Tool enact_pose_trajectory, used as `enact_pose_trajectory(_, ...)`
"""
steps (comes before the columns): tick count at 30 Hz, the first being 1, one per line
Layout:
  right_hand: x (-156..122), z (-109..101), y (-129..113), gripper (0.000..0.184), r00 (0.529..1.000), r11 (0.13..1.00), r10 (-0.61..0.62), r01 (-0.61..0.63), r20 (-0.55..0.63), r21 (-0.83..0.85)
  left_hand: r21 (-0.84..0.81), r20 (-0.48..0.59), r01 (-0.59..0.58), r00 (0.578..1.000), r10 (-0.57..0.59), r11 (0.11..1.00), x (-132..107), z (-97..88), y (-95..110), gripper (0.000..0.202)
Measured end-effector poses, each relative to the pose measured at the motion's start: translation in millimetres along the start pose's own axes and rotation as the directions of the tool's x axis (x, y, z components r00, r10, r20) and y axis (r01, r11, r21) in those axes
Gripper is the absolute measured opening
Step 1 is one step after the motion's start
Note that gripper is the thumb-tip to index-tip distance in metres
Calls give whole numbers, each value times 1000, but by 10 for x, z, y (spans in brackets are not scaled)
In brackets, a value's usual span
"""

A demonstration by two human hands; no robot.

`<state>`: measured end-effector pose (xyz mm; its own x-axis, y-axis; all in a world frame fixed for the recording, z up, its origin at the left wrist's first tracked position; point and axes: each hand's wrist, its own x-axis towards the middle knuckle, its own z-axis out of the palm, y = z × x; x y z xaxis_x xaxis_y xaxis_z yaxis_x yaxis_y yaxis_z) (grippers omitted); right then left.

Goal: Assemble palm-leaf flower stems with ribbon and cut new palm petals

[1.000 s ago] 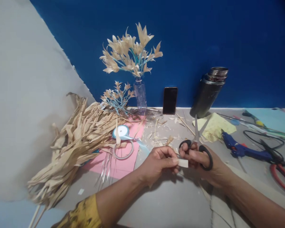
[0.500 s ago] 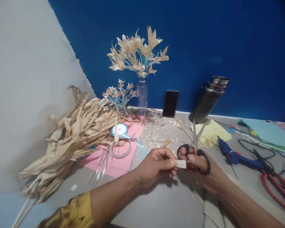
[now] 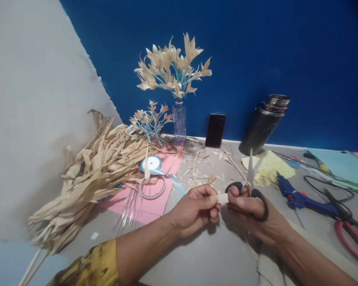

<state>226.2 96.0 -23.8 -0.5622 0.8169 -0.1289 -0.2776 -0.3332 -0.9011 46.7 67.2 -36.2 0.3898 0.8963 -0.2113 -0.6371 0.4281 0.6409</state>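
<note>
My left hand [image 3: 195,208] pinches one end of a small pale strip [image 3: 222,198] just above the grey table [image 3: 197,258]. My right hand [image 3: 250,210] has fingers through the black handles of a pair of scissors [image 3: 249,186], blades pointing up and away, and its thumb and fingertips also touch the other end of the strip. Both hands are closed and meet at the strip in the middle of the view.
A heap of dried husks [image 3: 89,171] lies at left on pink paper [image 3: 149,198], with ribbon spool [image 3: 151,163] and ring. Behind stand a vase of husk flowers [image 3: 176,79], a phone [image 3: 215,130], a flask [image 3: 264,123]. Yellow paper, blue glue gun [image 3: 298,196], red-handled shears at right.
The hands have closed in on each other, so less of the pale strip shows between them. The scissors shifted slightly right. The view tilted a little between the first frame and the later ones.
</note>
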Motion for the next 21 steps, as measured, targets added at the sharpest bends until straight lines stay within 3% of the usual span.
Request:
enact_pose_trajectory(3, 1, 57, -21, 29, 995, 989, -69, 59, -69, -137, 80, -45, -46, 998, 50, 996, 23, -30, 9, 34)
enact_pose_trajectory(7, -23, 142, -42, 28, 988, 956, -32, -13, -149, -292, 149, -49, -44, 997, 52, 988, 25, -44, -39, 33)
enact_pose_trajectory(13, -3, 34, -21, 24, 998, 999, -36, 37, -59, 26, 13, -13, -24, 1000, 24, 1000, 7, -16, 6, 34)
enact_pose_trajectory(16, 1, 62, -38, 27, 980, 987, -100, 76, -171, -143, 75, -69, -90, 993, 95, 993, 3, -11, 16, 33)
enact_pose_trajectory(19, -16, 176, -72, 30, 962, 927, -78, -27, -261, -374, 180, -81, -92, 991, 108, 979, -8, -2, -25, 33)
enact_pose_trajectory(21, -31, 246, -97, 27, 957, 899, -71, -60, -281, -434, 213, -69, -71, 994, 87, 975, -15, -1, -53, 34)
